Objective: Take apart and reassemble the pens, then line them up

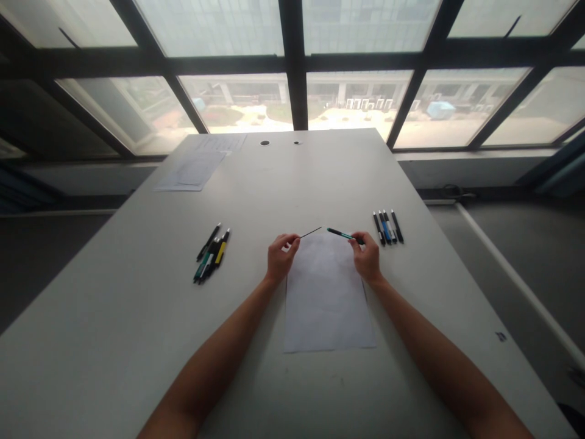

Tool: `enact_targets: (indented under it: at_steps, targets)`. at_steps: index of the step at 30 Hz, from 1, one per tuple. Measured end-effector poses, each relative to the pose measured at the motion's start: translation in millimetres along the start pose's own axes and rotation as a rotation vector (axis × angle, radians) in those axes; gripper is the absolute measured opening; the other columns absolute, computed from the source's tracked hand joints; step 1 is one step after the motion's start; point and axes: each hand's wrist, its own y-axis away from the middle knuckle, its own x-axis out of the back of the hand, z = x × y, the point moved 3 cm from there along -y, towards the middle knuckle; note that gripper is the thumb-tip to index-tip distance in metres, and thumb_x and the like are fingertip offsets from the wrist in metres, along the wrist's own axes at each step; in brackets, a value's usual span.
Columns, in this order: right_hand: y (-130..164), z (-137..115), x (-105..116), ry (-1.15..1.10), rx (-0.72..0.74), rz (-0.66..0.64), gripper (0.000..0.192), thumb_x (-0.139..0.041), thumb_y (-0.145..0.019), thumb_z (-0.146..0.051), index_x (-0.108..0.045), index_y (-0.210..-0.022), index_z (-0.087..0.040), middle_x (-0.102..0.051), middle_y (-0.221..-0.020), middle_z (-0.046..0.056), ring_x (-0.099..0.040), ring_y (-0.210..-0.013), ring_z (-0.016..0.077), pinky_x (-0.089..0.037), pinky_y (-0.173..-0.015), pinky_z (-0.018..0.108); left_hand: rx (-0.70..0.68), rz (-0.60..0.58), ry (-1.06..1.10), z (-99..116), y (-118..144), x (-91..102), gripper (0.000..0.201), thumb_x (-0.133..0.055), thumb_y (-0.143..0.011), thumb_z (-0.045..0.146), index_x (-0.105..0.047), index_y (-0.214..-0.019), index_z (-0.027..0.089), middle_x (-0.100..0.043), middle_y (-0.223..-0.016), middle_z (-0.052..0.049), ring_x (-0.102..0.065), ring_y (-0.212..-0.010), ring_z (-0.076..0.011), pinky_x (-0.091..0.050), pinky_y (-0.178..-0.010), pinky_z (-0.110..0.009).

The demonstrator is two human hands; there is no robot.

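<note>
My left hand (281,256) pinches a thin dark pen refill (311,232) that points up and to the right. My right hand (367,256) grips a teal pen barrel (340,233) whose tip points left toward the refill; the two ends are a short gap apart. Both hands hover over the top edge of a white sheet of paper (326,299) lying on the grey table (137,329).
A loose bunch of several pens (211,253), black, teal and yellow, lies to the left of my hands. A neat row of several pens (388,227) lies to the right. More paper sheets (194,171) rest at the far left corner, below large windows.
</note>
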Motion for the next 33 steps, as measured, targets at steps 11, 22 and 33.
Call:
enact_targets:
  at_steps: [11,22,33]
  targets:
    - [0,-2,4,-0.028,-0.005,0.05,0.009,-0.059,-0.089,-0.027,-0.063,-0.091,-0.019,-0.067,-0.087,0.006,-0.062,-0.084,0.0221,-0.051,-0.081,0.037,-0.065,-0.022,-0.026,7,1,-1.1,0.014,-0.063,-0.091,0.031,-0.073,-0.09,0.021,-0.069,-0.08,-0.002,-0.06,-0.079,-0.0158,-0.046,-0.069,-0.029]
    - [-6,-6,13,0.151,0.221,0.009,0.01,-0.055,-0.094,-0.025,-0.064,-0.091,-0.023,-0.067,-0.088,0.006,-0.057,-0.09,0.0254,-0.046,-0.083,0.041,-0.194,0.013,-0.193,7,3,-0.6,0.017,-0.059,-0.095,0.033,-0.073,-0.096,0.024,-0.069,-0.088,-0.005,-0.059,-0.087,-0.0199,-0.048,-0.082,-0.034]
    - [7,-17,-3,0.171,0.284,-0.199,0.009,-0.056,-0.095,-0.025,-0.065,-0.092,-0.023,-0.07,-0.088,0.004,-0.06,-0.091,0.0242,-0.042,-0.086,0.041,-0.28,-0.178,-0.138,17,6,-9.9,0.012,-0.06,-0.094,0.029,-0.071,-0.094,0.023,-0.068,-0.088,-0.005,-0.06,-0.089,-0.0199,-0.049,-0.084,-0.036]
